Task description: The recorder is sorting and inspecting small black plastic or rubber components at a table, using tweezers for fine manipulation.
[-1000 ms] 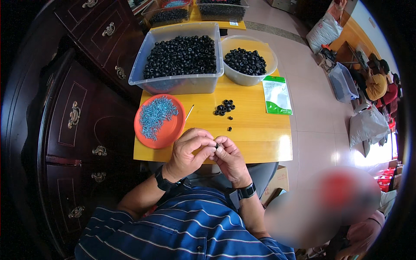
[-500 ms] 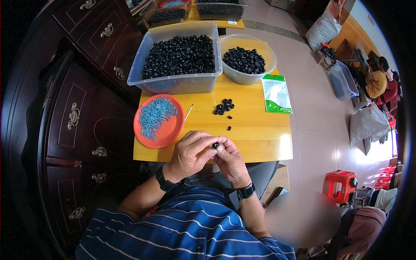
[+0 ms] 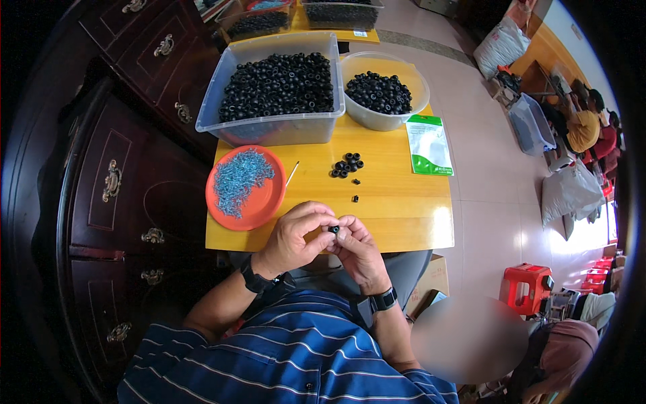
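Note:
Between my fingertips, over the table's near edge, is a small black ring-like part with a hole in its end. My left hand pinches it from one side and my right hand from the other. Beyond them on the table lies a small cluster of round black parts, with two smaller black pieces nearer me, one of them a little black piece. To the left of the cluster, an orange-red plate holds a heap of thin silvery-blue metal pieces. A slim stick rests beside the plate.
A large clear bin and a round tub, both full of black parts, stand at the table's far side. A green-and-white packet lies at right. Dark wooden drawers line the left. A person is at lower right.
Both hands stay together around the black part, which has shifted slightly toward me and tilted a little. The things on the table have not visibly moved.

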The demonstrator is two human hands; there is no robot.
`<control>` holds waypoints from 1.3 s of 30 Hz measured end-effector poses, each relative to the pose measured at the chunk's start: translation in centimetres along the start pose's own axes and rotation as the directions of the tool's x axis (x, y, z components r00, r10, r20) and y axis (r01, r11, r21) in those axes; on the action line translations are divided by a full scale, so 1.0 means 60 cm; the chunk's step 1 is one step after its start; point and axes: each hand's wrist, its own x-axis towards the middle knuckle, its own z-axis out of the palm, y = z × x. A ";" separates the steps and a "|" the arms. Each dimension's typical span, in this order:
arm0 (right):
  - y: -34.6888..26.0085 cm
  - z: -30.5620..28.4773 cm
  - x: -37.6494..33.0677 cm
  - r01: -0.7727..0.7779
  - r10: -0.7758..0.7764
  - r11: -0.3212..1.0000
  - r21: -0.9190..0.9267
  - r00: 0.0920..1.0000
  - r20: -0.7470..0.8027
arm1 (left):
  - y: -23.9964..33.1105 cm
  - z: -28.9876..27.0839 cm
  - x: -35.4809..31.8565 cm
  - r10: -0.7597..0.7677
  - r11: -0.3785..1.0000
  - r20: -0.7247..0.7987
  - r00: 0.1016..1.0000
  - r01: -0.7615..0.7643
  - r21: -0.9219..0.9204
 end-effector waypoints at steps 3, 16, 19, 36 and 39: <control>-0.007 0.002 -0.007 -0.014 0.014 1.000 -0.003 1.000 -0.008 | -0.003 0.002 0.002 0.014 1.000 0.045 0.999 -0.014 0.003; -0.021 -0.017 -0.019 -0.192 0.192 0.981 -0.022 0.981 0.019 | -0.022 0.007 0.004 0.040 0.989 0.156 0.987 -0.018 -0.145; -0.023 -0.014 -0.022 -0.196 0.194 0.980 0.032 0.980 0.041 | -0.024 0.005 0.007 0.057 0.983 0.192 0.980 -0.021 -0.181; -0.057 -0.038 -0.038 0.017 -0.010 0.984 0.177 0.999 -0.042 | 0.309 -0.009 0.023 0.649 -0.029 0.186 0.738 0.269 -0.963; -0.059 -0.041 -0.039 0.042 -0.032 0.986 0.163 0.997 -0.063 | 0.308 -0.007 0.021 0.658 -0.187 0.104 0.746 0.296 -0.937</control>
